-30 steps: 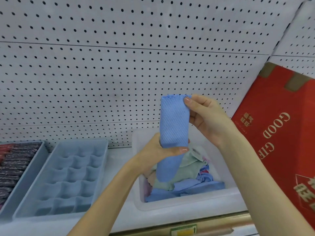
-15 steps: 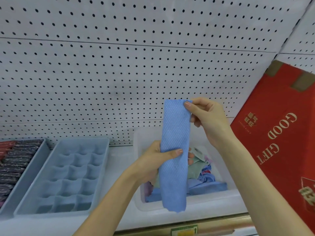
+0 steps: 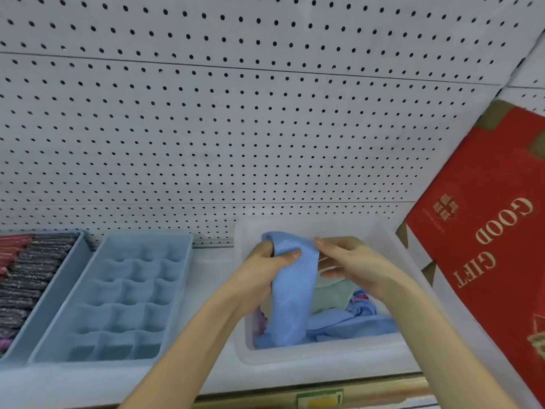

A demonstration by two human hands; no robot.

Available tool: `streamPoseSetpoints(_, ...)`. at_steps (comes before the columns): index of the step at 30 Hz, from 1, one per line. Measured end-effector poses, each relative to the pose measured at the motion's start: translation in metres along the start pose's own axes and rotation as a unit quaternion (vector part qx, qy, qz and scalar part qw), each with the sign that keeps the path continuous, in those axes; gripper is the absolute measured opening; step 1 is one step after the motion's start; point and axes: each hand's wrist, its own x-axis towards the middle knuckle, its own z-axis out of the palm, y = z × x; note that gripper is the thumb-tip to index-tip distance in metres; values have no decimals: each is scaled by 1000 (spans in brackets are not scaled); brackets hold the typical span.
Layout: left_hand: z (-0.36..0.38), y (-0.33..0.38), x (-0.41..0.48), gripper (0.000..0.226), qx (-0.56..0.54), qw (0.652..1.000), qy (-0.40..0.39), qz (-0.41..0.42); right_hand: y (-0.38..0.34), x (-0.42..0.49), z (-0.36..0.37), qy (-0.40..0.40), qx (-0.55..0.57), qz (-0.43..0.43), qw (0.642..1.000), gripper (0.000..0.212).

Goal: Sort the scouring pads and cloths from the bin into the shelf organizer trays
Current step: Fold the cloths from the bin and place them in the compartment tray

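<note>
A folded blue textured cloth (image 3: 290, 302) hangs over the white translucent bin (image 3: 321, 354), its lower end down among the other cloths. My left hand (image 3: 259, 276) grips the cloth's upper part, thumb across the front. My right hand (image 3: 351, 262) pinches the top edge from the right. Inside the bin lie a pale green cloth (image 3: 331, 293) and more blue cloths (image 3: 351, 324). A blue compartmented organizer tray (image 3: 115, 302) stands to the left with bare cells.
At the far left a second blue tray (image 3: 56, 290) holds rows of dark scouring pads (image 3: 26, 278). A red gift box (image 3: 495, 246) leans at the right against the bin. White pegboard (image 3: 236, 128) backs the shelf. The shelf's front edge (image 3: 309, 391) runs along the bottom.
Both hands have come down from chest height to the bin's top, and the cloth that hung long is now lowered and bunched over the bin. The camera has tilted.
</note>
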Motion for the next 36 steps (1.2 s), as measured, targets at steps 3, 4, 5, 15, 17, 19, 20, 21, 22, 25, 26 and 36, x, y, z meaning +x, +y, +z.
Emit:
streamPoseSetpoints(3,-5,0,2,24,25,1000,12,9,4,2,8,12,67,-39,997,30)
streamPoseSetpoints(4,-6,0,2,24,24,999,18,11,4,2,10,18,80,-52,995,26)
streamPoseSetpoints(5,-8,2,3,23,24,999,26,13,4,2,11,25,83,-63,994,23)
streamPoseSetpoints(15,-18,20,0,25,122,991,48,25,-4,-2,25,91,129,-119,980,9)
streamPoseSetpoints(17,-23,25,-2,27,142,989,30,25,-5,-2,26,88,144,-110,979,12)
streamPoseSetpoints(19,-26,31,-4,28,153,987,12,36,-7,-4,27,41,153,-82,984,16)
streamPoseSetpoints(20,-27,34,-4,28,159,986,2,41,-8,-5,27,8,151,-67,986,18)
streamPoseSetpoints(21,-26,37,-5,27,164,985,-7,43,-10,-7,27,-17,151,-55,987,20)
streamPoseSetpoints(22,-26,39,-6,27,169,985,-15,44,-12,-8,26,-27,154,-51,986,23)
streamPoseSetpoints(25,-27,44,-7,29,169,984,-30,46,-17,-7,25,-13,179,-65,982,31)
streamPoseSetpoints(26,-29,45,-6,30,162,985,-33,45,-18,-7,25,-5,183,-74,980,29)
streamPoseSetpoints(36,-32,56,8,53,98,976,-2,193,-43,-9,17,62,98,-263,958,58)
